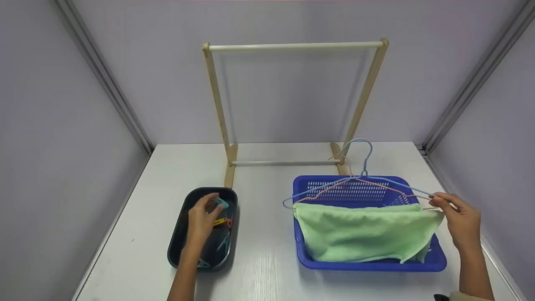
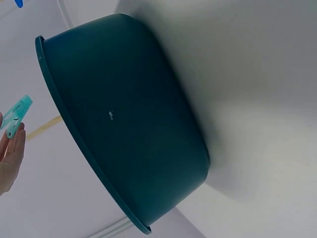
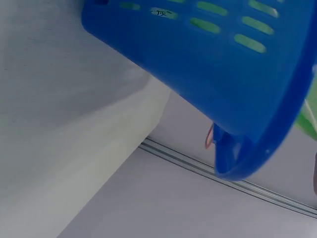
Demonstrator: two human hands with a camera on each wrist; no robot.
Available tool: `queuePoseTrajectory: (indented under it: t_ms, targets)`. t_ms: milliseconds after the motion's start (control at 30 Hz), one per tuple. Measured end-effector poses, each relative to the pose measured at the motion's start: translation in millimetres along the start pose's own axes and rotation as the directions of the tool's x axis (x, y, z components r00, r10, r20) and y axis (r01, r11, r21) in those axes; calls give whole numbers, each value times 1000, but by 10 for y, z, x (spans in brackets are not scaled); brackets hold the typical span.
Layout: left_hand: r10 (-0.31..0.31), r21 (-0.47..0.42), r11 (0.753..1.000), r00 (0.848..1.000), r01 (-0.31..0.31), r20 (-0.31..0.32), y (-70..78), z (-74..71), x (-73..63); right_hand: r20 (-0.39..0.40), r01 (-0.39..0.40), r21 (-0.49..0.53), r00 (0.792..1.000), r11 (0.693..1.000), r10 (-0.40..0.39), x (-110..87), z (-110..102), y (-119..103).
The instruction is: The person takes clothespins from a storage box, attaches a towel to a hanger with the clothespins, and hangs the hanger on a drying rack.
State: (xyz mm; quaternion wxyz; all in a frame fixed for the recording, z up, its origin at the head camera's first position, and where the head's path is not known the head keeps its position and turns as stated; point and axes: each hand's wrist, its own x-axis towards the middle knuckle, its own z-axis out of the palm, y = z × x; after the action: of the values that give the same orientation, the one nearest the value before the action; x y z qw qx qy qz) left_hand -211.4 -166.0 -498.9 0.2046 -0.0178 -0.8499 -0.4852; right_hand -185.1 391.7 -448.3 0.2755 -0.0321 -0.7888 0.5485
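Observation:
My left hand pinches a light teal clothespin over the dark teal tub; the left wrist view shows the clothespin between thumb and fingers, above the tub's rim. Yellow, red and teal clothespins lie inside the tub. My right hand pinches the right end of a blue clothes hanger. A pink hanger sits close beneath it, and a light green towel hangs from it across the front of the blue basket. In the right wrist view the hand is mostly out of frame.
A wooden rack with a white top bar stands at the back of the white table. Grey walls close in the table on the left, right and back.

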Motion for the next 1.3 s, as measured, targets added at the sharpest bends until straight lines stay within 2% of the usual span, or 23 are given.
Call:
queuePoseTrajectory:
  t_ms: [267,400,533,767,1033,1300]
  targets:
    - [-7,-19,1000,1000,8,13,166,19,-4,32,151,-12,988,989,-150,57,-79,-309]
    - [-6,-5,1000,1000,6,30,250,13,-18,40,228,-41,973,973,-227,89,-129,-413]
    - [27,-17,999,999,-27,32,312,6,-24,48,298,-53,954,953,-295,99,-170,-503]
    - [73,-42,997,997,-71,34,414,11,-47,13,331,-109,943,937,-331,78,-216,-677]
    - [83,-67,995,995,-79,56,473,52,-44,-44,398,30,917,917,-397,96,-237,-729]
    - [82,-91,993,994,-75,76,532,66,-42,-99,409,40,910,912,-403,71,-204,-790]
